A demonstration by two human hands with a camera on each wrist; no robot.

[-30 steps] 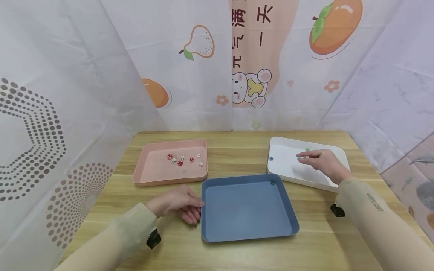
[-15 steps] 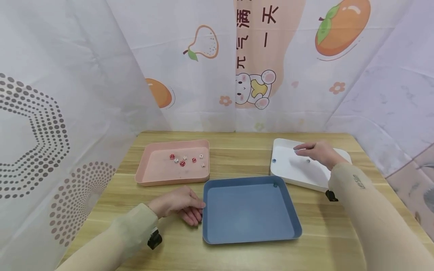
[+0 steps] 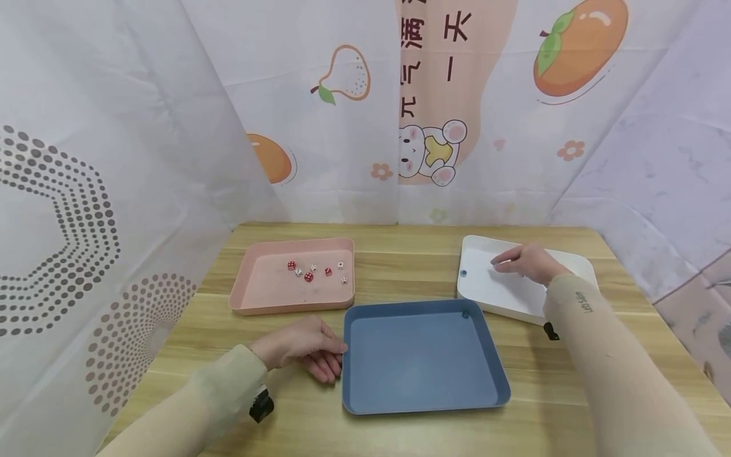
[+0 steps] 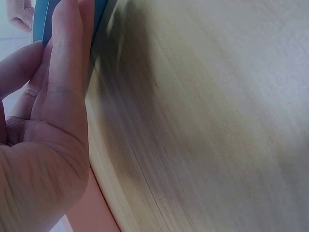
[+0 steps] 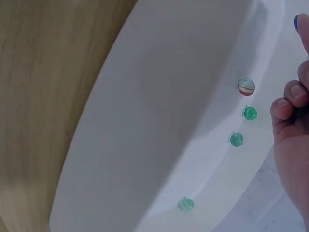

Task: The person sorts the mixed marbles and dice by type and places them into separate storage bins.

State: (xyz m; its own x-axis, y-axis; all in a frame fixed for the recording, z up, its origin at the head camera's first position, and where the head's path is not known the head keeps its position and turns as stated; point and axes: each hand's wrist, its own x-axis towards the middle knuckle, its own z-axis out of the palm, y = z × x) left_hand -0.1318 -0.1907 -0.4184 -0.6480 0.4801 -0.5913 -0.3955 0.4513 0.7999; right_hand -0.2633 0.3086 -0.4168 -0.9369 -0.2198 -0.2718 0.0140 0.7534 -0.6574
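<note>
My left hand (image 3: 302, 346) holds the left wall of the blue tray (image 3: 422, 365), its thumb at the rim and its other fingers outside. A dark green marble (image 3: 465, 315) lies in that tray's far right corner. My right hand (image 3: 528, 262) is over the white tray (image 3: 478, 252), thumb and index finger close together. In the right wrist view a blue marble (image 5: 296, 22) shows at the fingertips, pinched and partly covered. Another blue marble (image 3: 463, 273) rests by the white tray's left wall. Several green marbles (image 5: 249, 113) and a red-striped marble (image 5: 246, 87) lie in the white tray.
A pink tray (image 3: 257, 282) with several red and white dice (image 3: 308, 277) stands at the back left. All the trays are on a wooden table (image 3: 408, 273), and patterned curtains (image 3: 337, 158) enclose its back and sides.
My right hand has shifted left within the white tray, after lifting slightly toward its far side. The left hand stays at the blue tray's wall. The head view has turned slightly left.
</note>
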